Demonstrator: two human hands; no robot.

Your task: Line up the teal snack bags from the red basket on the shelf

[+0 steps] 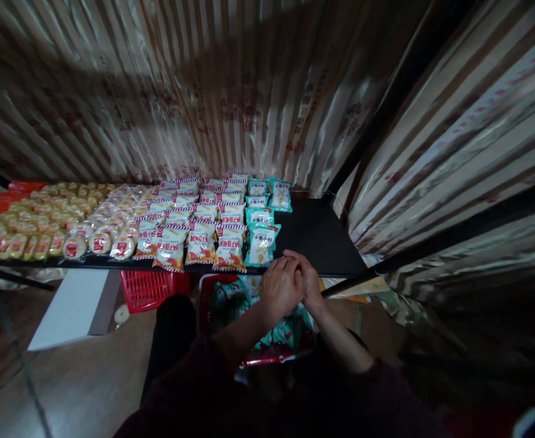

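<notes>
My left hand (280, 289) and my right hand (310, 282) are pressed together at the shelf's front edge, fingers closed over one another. Anything between them is hidden. Just below is a red basket (272, 359) holding several teal snack packets (281, 333). On the black shelf (320, 234), the nearest packet to my hands is an upright teal one (262, 245) at the front of a short group of the same kind. To its left stand rows of white and orange snack packets (230, 248) with striped edges.
Farther left are round wrapped pastries (100, 241), yellow wrapped cakes (42, 246) and orange-red packs (7, 198). Under the shelf lie another red basket (153, 291) and a white board (69, 307). Black frame bars (431, 246) cross at right, before striped curtains (249, 91).
</notes>
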